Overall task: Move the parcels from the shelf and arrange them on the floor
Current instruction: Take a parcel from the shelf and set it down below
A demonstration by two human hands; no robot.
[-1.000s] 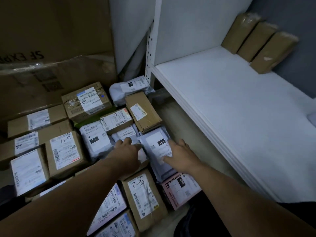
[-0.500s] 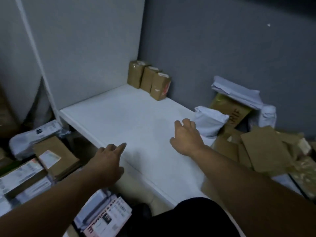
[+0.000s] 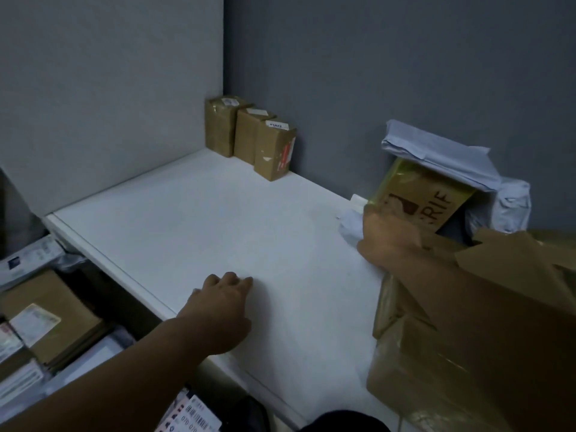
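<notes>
my right hand (image 3: 389,241) reaches onto a small white soft parcel (image 3: 348,225), back of the hand up. my fingers are hidden and blurred there, so i cannot tell whether i hold the parcel or only touch it. the parcel lies crumpled on the white shelf board (image 3: 202,219), just beyond and left of that hand, near the back wall.

right above my knuckles a yellow-taped carton (image 3: 420,198) leans tilted. its long axis slants up and away to the right, its low end is by my hand, and the letters "rif" run up its face. a white mailer (image 3: 436,151) lies across its upper end and another white bag (image 3: 511,207) sits right of it. loose cardboard sheets (image 3: 514,266) lie to the right of my wrist, and a big tape-wrapped carton (image 3: 414,378) sits under my forearm.

my left hand (image 3: 221,310) rests knuckles up on the board near its front edge, fingers loosely bent, holding nothing. well beyond it, in the far corner of the shelf bay, three brown boxes (image 3: 249,135) stand upright with their long axes vertical, touching in a row along the back wall.

below and left of my left hand, on the floor, lie a brown labelled parcel (image 3: 53,319), white mailers (image 3: 25,260) beyond it, and a barcode-labelled parcel (image 3: 193,416) near my forearm.
</notes>
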